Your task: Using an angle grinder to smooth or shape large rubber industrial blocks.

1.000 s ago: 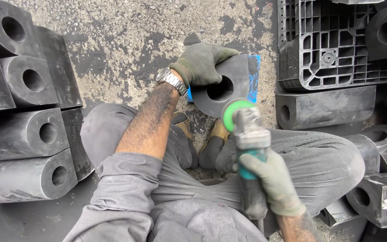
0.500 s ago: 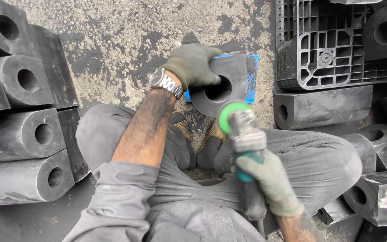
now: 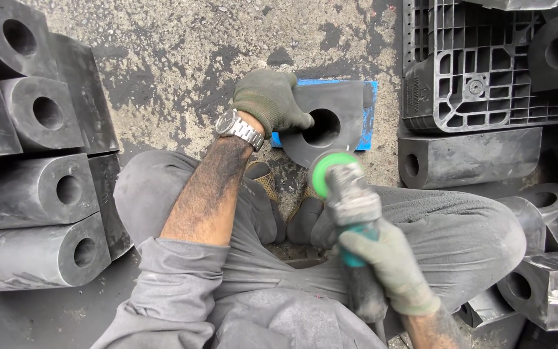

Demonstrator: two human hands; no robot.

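My left hand point(image 3: 270, 101), in a dark green glove with a metal wristwatch, grips the left top edge of a black rubber block with a round hole point(image 3: 330, 120). The block stands on a blue pad point(image 3: 369, 116) on the ground, just beyond my feet. My right hand point(image 3: 389, 265), also gloved, is closed around the teal body of an angle grinder point(image 3: 350, 200). Its green disc point(image 3: 327, 168) sits at the block's lower edge, right below the hole.
Several black rubber blocks with holes point(image 3: 33, 194) are stacked at my left. A black plastic pallet point(image 3: 479, 71) lies at upper right, with more rubber blocks point(image 3: 466, 158) below and beside it. Stained concrete ground point(image 3: 182, 58) stretches ahead.
The grinder disc has moved up against the block's lower edge. My left hand has shifted slightly on the block's top left edge.
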